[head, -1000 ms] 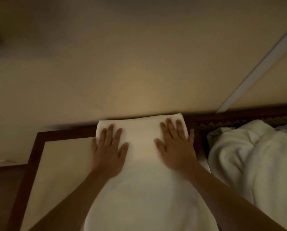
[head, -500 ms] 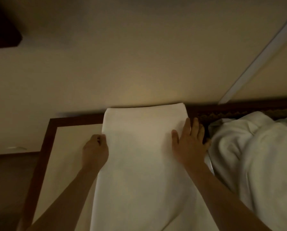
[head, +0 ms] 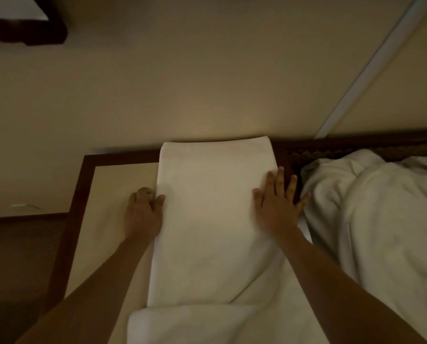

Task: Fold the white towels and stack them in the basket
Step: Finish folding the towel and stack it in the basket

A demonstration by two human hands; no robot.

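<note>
Here, a white towel point(head: 214, 219) is being folded lengthwise on a table point(head: 123, 175) with a dark frame

The left hand point(head: 144, 212) curls its fingers round the towel's left edge; the right hand point(head: 278, 202) lies flat with straight fingers on its right edge. A heap of unfolded towels point(head: 371, 219) sits just to the right. No basket is in view. Judged from this, the strip next calls for a crosswise fold, edges kept aligned
</note>
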